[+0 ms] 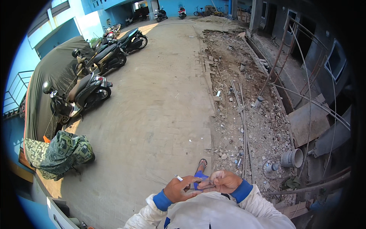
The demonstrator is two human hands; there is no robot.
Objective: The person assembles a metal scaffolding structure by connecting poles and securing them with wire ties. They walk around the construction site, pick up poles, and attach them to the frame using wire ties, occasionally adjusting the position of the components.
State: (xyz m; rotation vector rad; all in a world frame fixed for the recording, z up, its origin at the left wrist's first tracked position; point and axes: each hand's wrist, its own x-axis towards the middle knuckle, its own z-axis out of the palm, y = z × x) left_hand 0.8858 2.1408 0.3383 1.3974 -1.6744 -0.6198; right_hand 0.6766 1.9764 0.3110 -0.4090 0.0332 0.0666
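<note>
My left hand (180, 189) is in front of my body, its fingers curled. A white cigarette (178, 177) sticks up from between them. Several thin dark strands, like wire (162, 179), fan out leftward from this hand. Close beside it, my right hand (225, 181) is closed in a pinch. Something thin and greyish spans the small gap between both hands, too fine to make out. Below and beyond them, my foot in a sandal (202, 164) stands on the paving, with blue cloth (199, 176) above it.
Parked motorbikes (85, 93) line the left, by a large covered vehicle (57, 72); a patterned cloth (61, 154) covers another shape. On the right lie rubble (263, 133), long thin rods (244, 126) and a tipped bucket (292, 158). Bamboo poles (280, 57) lean near a grey building.
</note>
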